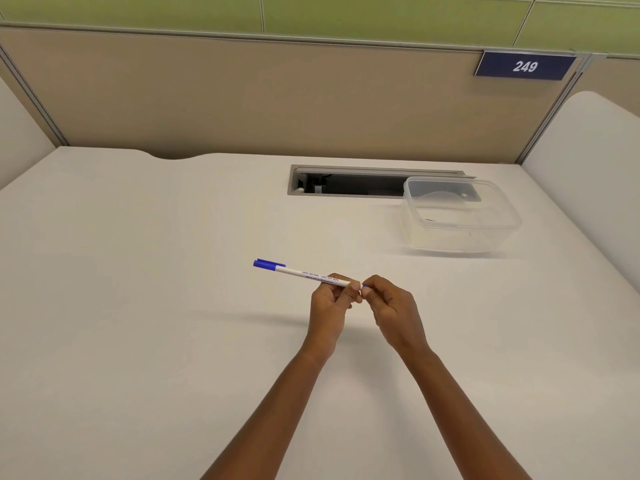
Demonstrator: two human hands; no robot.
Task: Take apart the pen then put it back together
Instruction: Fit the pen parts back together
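Gripping the pen [311,274], left hand [328,304] and right hand [394,308] hover before clear container [460,239].

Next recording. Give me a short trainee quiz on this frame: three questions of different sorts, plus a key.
1. True or false: the left hand grips the white barrel of the pen.
2. The right hand pinches: A) the pen's end opposite the blue cap; B) the cap; C) nothing.
3. Fill in: the sign on the partition beyond the clear container reads ___.

Key: 1 true; 2 A; 3 249.
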